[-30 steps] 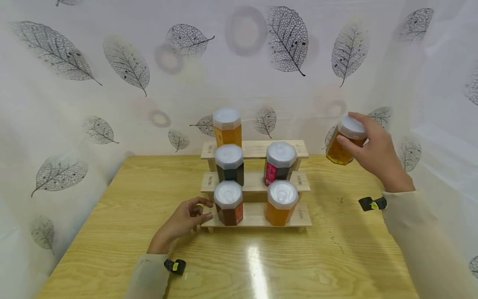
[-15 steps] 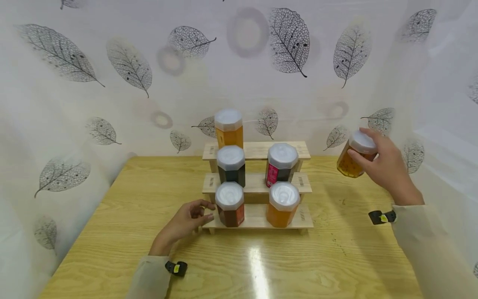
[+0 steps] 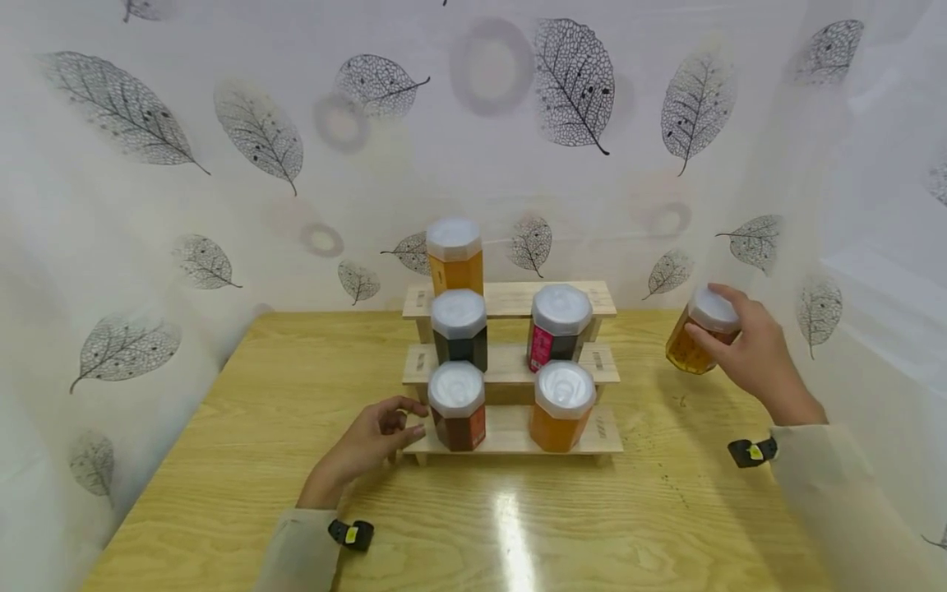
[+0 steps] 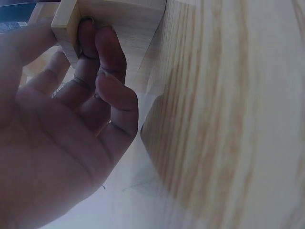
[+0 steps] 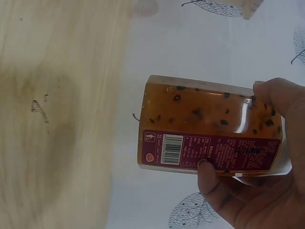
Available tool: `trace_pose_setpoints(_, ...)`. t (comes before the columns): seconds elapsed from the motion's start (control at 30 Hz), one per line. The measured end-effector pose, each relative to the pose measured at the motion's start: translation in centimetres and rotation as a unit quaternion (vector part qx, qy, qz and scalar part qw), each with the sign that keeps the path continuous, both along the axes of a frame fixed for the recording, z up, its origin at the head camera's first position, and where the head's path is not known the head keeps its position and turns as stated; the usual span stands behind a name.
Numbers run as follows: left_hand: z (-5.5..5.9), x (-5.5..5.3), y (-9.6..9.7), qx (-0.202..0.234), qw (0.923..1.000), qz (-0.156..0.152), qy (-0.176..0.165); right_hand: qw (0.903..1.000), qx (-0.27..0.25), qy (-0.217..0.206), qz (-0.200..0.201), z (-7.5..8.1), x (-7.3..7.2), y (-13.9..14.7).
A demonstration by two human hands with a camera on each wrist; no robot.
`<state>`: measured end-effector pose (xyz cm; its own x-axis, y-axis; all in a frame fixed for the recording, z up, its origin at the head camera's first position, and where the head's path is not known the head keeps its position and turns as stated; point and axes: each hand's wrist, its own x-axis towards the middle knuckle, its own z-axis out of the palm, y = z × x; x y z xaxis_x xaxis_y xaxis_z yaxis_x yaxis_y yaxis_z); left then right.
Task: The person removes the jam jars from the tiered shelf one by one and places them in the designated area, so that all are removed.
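My right hand grips a faceted jar near its white lid, tilted in the air right of the three-step wooden rack. In the right wrist view the jar shows amber contents with dark seeds and a maroon label with a barcode. At the rack's lower left end, my left hand holds the bottom step, its fingers curled beneath the board in the left wrist view. Right beside these fingers stands a dark reddish-brown jar.
On the rack's steps stand an orange jar, two dark jars, one a black jar and one a pink-labelled jar, and a golden jar on top. A leaf-patterned white curtain hangs behind the wooden table.
My right hand has carried the amber jar to the right and down, from beside the curtain to lower over the table. The left hand stays at the rack's end.
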<state>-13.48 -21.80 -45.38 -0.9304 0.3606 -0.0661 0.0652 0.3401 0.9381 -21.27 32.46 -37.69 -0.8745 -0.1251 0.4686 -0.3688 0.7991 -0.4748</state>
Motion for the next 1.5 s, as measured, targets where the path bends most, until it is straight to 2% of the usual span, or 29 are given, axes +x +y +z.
trace_pose_setpoints(0.17,0.0,-0.2,-0.1,-0.002,1.0000,0.003,-0.002,0.9999,0.000,0.008,0.011,-1.3,-0.5,0.1)
trace_pose_setpoints(0.6,-0.2,-0.1,-0.1,-0.003,0.9998,0.016,-0.009,0.9995,-0.023,-0.013,0.014,-4.0,-1.1,0.6)
trace_pose_setpoints(0.97,-0.5,-0.3,-0.2,0.003,0.9999,0.010,0.006,0.9994,-0.032,-0.013,0.004,-5.2,-1.0,1.6)
trace_pose_setpoints(1.17,-0.8,-0.1,-0.2,0.004,0.9998,0.000,0.018,0.9994,-0.031,0.013,0.009,-6.1,-1.1,1.9)
trace_pose_setpoints(1.33,-0.8,-0.3,-0.2,0.016,0.9999,0.002,0.006,0.9995,-0.027,0.018,0.004,-6.5,-1.1,1.9)
trace_pose_setpoints(1.5,-1.0,-0.4,-0.3,0.009,0.9999,0.010,0.005,0.9996,-0.022,0.017,-0.004,-6.4,-1.2,1.6)
